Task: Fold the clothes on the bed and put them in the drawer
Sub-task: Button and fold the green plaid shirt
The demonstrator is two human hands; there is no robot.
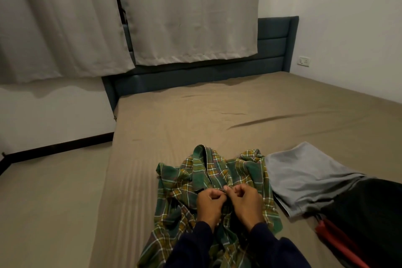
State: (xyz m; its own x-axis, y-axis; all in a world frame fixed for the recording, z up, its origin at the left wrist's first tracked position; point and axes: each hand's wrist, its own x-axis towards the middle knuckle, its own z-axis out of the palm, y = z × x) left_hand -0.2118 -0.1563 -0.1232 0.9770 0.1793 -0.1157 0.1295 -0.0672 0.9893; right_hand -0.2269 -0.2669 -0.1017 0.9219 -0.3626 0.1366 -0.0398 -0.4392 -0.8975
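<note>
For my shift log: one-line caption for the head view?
Both hands pinch the green plaid shirt on the bed, beside a grey garment.

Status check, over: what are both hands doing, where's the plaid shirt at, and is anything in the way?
Left hand and right hand both pinching plaid shirt front. Shirt rumpled on bed, unfolded. Grey garment lies alongside, right.

shirt (217, 178): green-yellow plaid | garment (304, 176): grey | sheet (195, 119): tan
</note>
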